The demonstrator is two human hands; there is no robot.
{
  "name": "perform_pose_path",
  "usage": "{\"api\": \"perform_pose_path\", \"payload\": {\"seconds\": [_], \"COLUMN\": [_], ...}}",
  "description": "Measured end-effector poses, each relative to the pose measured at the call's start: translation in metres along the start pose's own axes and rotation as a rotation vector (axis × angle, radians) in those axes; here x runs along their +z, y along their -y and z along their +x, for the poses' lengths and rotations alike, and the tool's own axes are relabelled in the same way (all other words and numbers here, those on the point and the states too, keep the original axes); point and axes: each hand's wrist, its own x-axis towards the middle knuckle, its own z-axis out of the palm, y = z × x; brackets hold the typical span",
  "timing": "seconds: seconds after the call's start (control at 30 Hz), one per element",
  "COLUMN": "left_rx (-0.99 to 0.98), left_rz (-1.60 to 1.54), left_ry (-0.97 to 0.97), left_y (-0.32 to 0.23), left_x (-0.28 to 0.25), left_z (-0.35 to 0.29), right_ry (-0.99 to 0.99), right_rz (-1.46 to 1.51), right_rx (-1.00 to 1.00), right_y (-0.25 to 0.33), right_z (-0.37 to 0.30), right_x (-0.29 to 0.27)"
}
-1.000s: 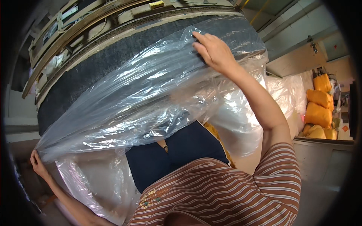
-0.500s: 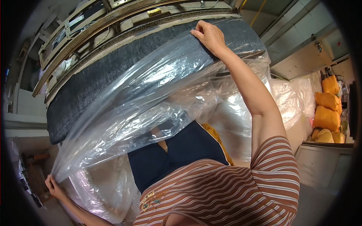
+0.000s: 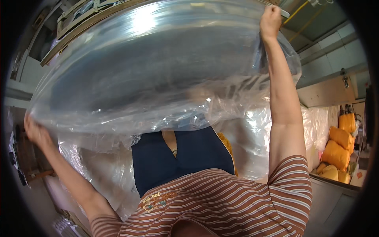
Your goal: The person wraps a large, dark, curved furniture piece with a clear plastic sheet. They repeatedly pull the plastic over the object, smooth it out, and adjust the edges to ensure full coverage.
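Right grip (image 3: 271, 21), in the head view, was a fist closed on the upper right edge of a clear plastic sheet (image 3: 158, 63). Thin, glossy and creased into silvery highlights, the film bellied out between that fist and the left grip (image 3: 37, 132), which was blurred but looked pinched on its left end, fingers curled nearly together. Below and right of the right grip sat puffy orange bundles (image 3: 337, 152); above the left grip, a wooden rail (image 3: 73, 38) ran at a slant.
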Motion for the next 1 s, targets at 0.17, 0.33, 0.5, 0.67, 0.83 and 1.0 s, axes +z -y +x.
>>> {"api": "perform_pose_path", "payload": {"seconds": [0.17,0.33,0.5,0.67,0.83,1.0], "left_rx": [0.055,-0.048,-0.072,-0.048,-0.263,-0.424], "left_rz": [0.460,0.461,0.435,0.791,0.438,0.115], "left_ry": [0.148,0.199,0.158,0.147,0.105,0.108], "left_y": [0.152,0.175,0.183,0.174,0.222,0.226], "left_x": [0.085,0.156,0.174,0.190,0.124,0.112], "left_z": [0.034,0.040,0.058,0.057,0.107,0.102], "right_ry": [0.171,0.222,0.239,0.151,0.087,0.069], "right_rz": [-0.052,-0.135,-0.257,-0.339,-0.282,-0.206], "right_rx": [0.146,0.103,0.127,0.089,0.123,0.207], "right_y": [-0.090,-0.111,-0.117,-0.118,-0.116,-0.123], "right_z": [-0.030,-0.013,0.000,-0.002,-0.002,0.006], "right_x": [0.014,0.009,0.025,0.022,0.036,0.028]}}
